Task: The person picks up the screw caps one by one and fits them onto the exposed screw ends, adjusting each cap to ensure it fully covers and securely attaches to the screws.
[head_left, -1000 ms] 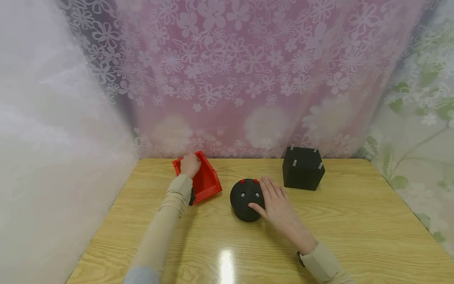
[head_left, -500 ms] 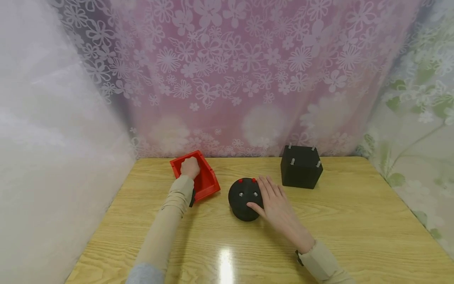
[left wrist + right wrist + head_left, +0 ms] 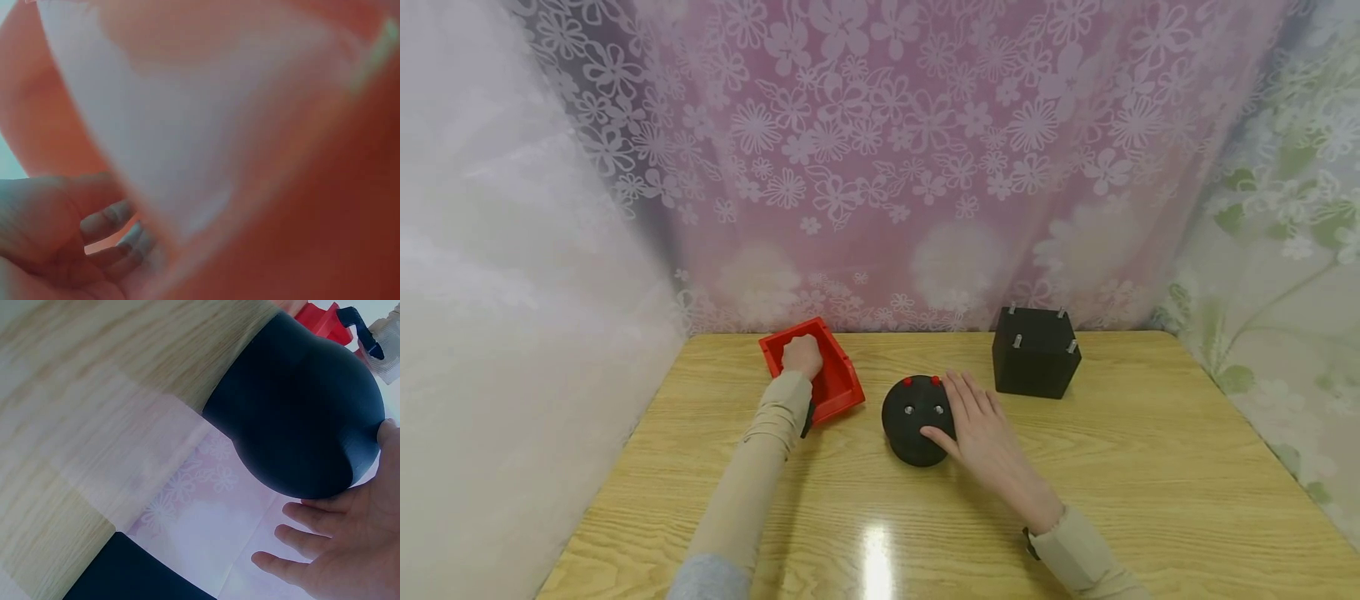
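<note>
On the table stands a black ball-like object [image 3: 912,437] with a narrower base. Two red knobs [image 3: 936,380] and two shiny metal studs [image 3: 909,410] show on its top. My right hand [image 3: 992,446] lies against its right side, fingers fairly straight, with the thumb touching the top. In the right wrist view, that thumb meets the ball's edge. My left hand [image 3: 802,357] is inside a red bin [image 3: 842,400], back upward. The left wrist view shows its fingers [image 3: 112,215] bent near the blurred bin wall; whether they hold anything is hidden.
A black box [image 3: 1036,367] with several upright metal pegs on top stands at the back right. Behind the wooden table [image 3: 970,533] hangs a pink floral curtain [image 3: 887,167]. White sheeting [image 3: 535,333] covers the left side, and a leaf-patterned sheet [image 3: 1285,333] the right.
My left hand has shifted slightly within the red bin and its wrist has turned a little. The right hand stays on the black object. The head view has moved slightly.
</note>
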Demonstrator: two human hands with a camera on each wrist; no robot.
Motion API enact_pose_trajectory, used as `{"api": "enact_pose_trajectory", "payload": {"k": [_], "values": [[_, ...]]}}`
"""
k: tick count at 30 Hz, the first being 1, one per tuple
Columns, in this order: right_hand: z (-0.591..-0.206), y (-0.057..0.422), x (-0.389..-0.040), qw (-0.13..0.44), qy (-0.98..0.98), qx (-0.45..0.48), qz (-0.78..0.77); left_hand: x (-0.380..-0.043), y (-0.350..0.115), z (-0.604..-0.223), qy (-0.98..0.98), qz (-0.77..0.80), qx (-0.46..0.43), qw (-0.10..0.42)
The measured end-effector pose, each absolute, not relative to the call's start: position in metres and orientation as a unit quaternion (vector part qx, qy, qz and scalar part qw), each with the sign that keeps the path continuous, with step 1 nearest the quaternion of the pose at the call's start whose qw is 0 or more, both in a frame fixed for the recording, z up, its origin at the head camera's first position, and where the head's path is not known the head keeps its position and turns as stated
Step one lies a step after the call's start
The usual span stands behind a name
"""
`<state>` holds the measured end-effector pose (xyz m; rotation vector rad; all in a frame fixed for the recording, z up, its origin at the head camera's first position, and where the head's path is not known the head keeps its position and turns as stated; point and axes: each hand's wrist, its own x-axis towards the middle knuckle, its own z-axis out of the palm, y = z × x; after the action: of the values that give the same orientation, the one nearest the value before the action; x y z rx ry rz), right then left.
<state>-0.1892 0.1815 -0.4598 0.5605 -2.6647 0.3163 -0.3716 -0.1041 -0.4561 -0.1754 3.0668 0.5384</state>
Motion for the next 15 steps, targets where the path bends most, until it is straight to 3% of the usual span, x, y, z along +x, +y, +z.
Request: {"api": "enact_pose_trajectory", "payload": {"k": [15], "values": [[-0.457, 0.180, -0.188, 0.186, -0.955, 0.199, 0.121, -0.360, -0.106, -0.430, 0.981, 0.184, -0.046, 0.032]]}}
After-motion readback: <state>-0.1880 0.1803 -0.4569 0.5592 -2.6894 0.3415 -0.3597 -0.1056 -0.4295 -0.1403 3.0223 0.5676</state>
